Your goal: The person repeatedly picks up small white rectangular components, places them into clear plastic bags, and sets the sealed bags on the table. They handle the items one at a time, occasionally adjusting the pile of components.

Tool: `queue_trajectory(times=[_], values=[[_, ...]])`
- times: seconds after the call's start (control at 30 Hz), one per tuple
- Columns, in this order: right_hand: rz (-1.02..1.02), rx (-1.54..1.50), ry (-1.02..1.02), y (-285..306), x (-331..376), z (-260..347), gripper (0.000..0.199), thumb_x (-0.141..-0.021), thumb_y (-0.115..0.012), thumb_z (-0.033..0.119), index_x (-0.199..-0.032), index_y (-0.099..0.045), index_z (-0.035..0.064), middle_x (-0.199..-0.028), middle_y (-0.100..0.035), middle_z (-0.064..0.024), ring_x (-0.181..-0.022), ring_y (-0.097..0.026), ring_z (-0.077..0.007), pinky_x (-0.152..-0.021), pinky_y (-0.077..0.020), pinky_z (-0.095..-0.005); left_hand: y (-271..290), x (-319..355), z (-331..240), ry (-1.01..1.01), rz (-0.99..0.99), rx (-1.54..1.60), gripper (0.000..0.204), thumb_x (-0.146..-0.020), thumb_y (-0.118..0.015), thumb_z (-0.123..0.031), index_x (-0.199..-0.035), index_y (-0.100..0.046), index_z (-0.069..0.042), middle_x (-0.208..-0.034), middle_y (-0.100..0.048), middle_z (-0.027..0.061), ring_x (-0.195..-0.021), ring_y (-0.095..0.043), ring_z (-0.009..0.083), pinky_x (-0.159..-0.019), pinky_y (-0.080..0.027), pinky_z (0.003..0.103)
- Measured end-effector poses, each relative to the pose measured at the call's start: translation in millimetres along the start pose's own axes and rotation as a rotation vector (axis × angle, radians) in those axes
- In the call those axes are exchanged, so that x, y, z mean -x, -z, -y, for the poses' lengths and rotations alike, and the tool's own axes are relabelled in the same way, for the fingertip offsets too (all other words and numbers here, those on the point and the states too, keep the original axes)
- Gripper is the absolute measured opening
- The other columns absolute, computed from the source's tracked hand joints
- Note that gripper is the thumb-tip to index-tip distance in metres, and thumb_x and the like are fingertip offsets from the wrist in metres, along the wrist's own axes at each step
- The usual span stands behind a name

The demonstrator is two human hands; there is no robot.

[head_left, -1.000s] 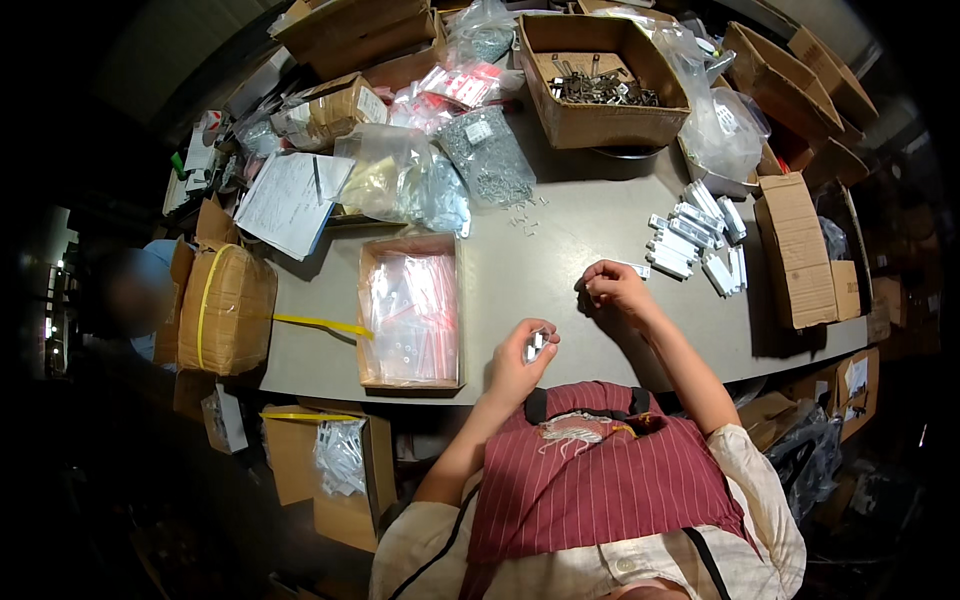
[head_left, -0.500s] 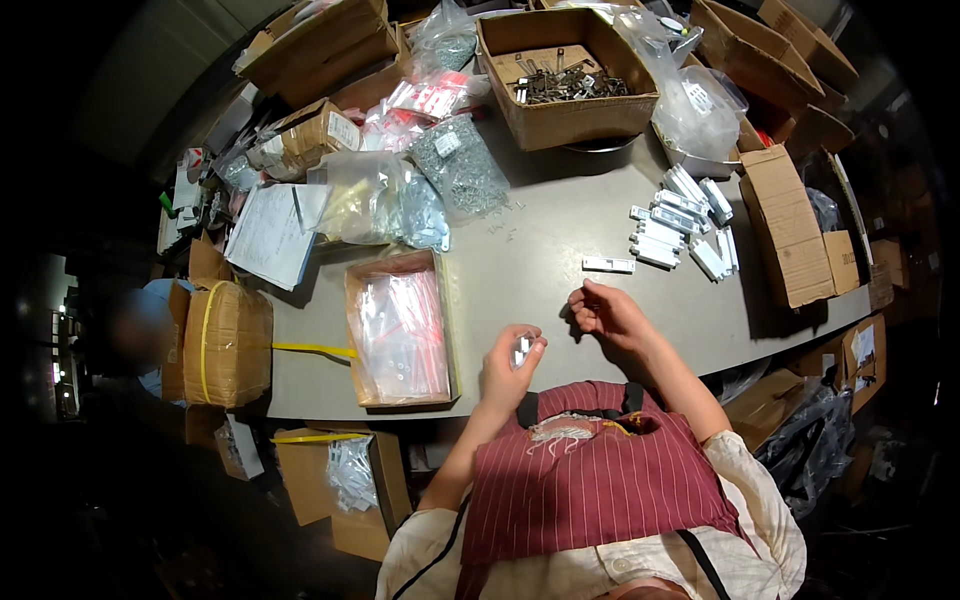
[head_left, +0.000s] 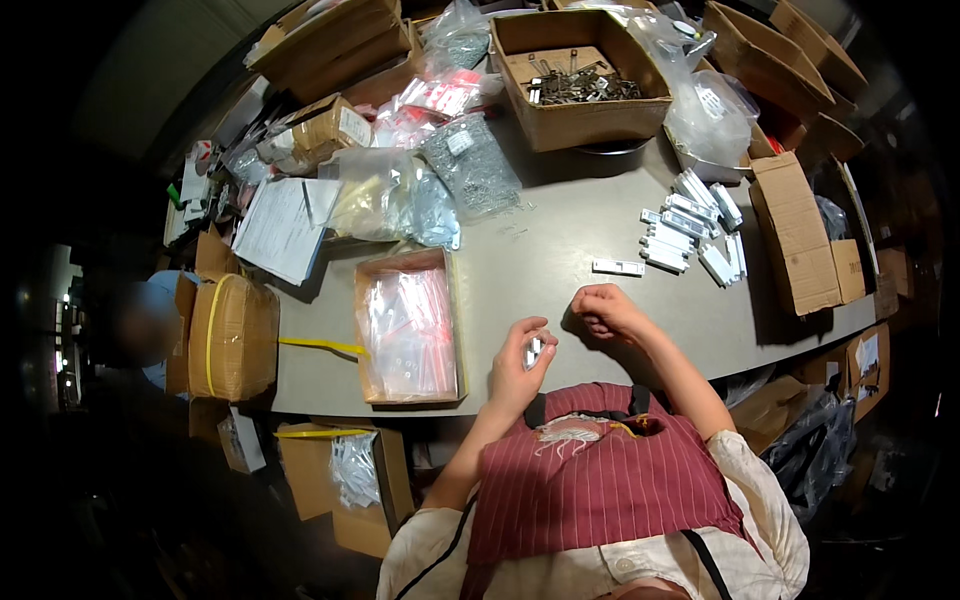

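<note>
My left hand [head_left: 517,362] is raised near the table's front edge, its fingers closed around a small clear packet [head_left: 534,350] with something metallic in it. My right hand [head_left: 604,309] rests on the grey table [head_left: 560,250] just to the right, fingers curled shut; whether it pinches a small part I cannot tell. A single small white packet [head_left: 618,267] lies on the table just beyond my right hand. Further right sits a pile of several similar white packets [head_left: 692,232].
A shallow cardboard tray of clear zip bags [head_left: 408,325] lies left of my hands. A cardboard box of metal parts [head_left: 578,75] stands at the back. Plastic bags of hardware [head_left: 470,170], papers [head_left: 283,226] and cardboard boxes [head_left: 797,232] ring the table. A strapped box [head_left: 232,335] sits at the left.
My right hand has drawn back from further out on the table toward my body, leaving a white packet lying there. My left hand stays raised with its small packet.
</note>
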State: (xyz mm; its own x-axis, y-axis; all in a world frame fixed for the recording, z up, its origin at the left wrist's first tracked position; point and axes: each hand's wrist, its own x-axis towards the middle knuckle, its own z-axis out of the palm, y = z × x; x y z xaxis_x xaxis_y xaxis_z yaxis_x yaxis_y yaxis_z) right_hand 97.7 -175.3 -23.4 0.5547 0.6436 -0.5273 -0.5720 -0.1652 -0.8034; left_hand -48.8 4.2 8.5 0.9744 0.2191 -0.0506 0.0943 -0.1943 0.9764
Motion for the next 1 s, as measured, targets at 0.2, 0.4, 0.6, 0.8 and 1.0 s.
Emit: queue_trajectory(times=[0.2, 0.4, 0.6, 0.8, 1.0], values=[[0.081, -0.693, 0.087, -34.6, 28.5, 35.0, 0.03, -0.102, -0.058, 0.033, -0.102, -0.062, 0.0027, -0.093, -0.06, -0.0059, -0.089, -0.062, -0.018, -0.083, -0.0531, -0.0322, -5.2, -3.9, 4.1, 0.029, -0.001, 0.051, 0.037, -0.09, -0.072, -0.008, -0.122, -0.054, -0.001, -0.101, -0.07, 0.0108, -0.1, -0.068, 0.0202, -0.086, -0.053, 0.032], [0.325, -0.807, 0.214, -64.6, 43.8, 61.2, 0.029, -0.105, -0.053, 0.036, -0.102, -0.059, 0.0078, -0.108, -0.056, -0.0031, -0.106, -0.055, -0.0186, -0.104, -0.0433, -0.0375, -17.0, -19.3, 14.4, -0.054, -0.069, 0.108, 0.041, -0.086, -0.072, -0.004, -0.121, -0.051, 0.0, -0.107, -0.068, 0.0148, -0.1, -0.068, 0.0231, -0.086, -0.053, 0.034], [0.27, -0.754, 0.288, -80.6, 43.3, 45.4, 0.041, -0.109, -0.044, 0.035, -0.122, -0.061, -0.0005, -0.121, -0.062, -0.013, -0.117, -0.058, -0.0247, -0.108, -0.0436, -0.0384, -26.6, -21.3, 13.9, -0.077, -0.141, 0.12, 0.041, -0.085, -0.067, 0.001, -0.122, -0.049, -0.001, -0.106, -0.068, 0.0139, -0.098, -0.068, 0.0237, -0.085, -0.053, 0.035], [0.154, -0.623, 0.246, -92.4, 47.1, 40.6, 0.041, -0.107, -0.047, 0.03, -0.132, -0.055, -0.002, -0.127, -0.061, -0.0127, -0.122, -0.056, -0.0216, -0.11, -0.0413, -0.036, -33.9, -21.2, 38.3, -0.049, -0.196, 0.17, 0.042, -0.082, -0.065, 0.006, -0.12, -0.05, -0.002, -0.104, -0.068, 0.0132, -0.096, -0.069, 0.0239, -0.083, -0.053, 0.034], [0.105, -0.527, 0.284, -102.2, 51.5, 38.8, 0.043, -0.106, -0.049, 0.028, -0.136, -0.052, -0.0033, -0.13, -0.059, -0.0117, -0.127, -0.053, -0.0207, -0.114, -0.0365, -0.0356, -35.0, -18.7, 35.7, 0.009, -0.204, 0.261, 0.04, -0.082, -0.064, 0.01, -0.118, -0.05, -0.002, -0.1, -0.068, 0.0122, -0.093, -0.069, 0.0238, -0.079, -0.054, 0.033]])
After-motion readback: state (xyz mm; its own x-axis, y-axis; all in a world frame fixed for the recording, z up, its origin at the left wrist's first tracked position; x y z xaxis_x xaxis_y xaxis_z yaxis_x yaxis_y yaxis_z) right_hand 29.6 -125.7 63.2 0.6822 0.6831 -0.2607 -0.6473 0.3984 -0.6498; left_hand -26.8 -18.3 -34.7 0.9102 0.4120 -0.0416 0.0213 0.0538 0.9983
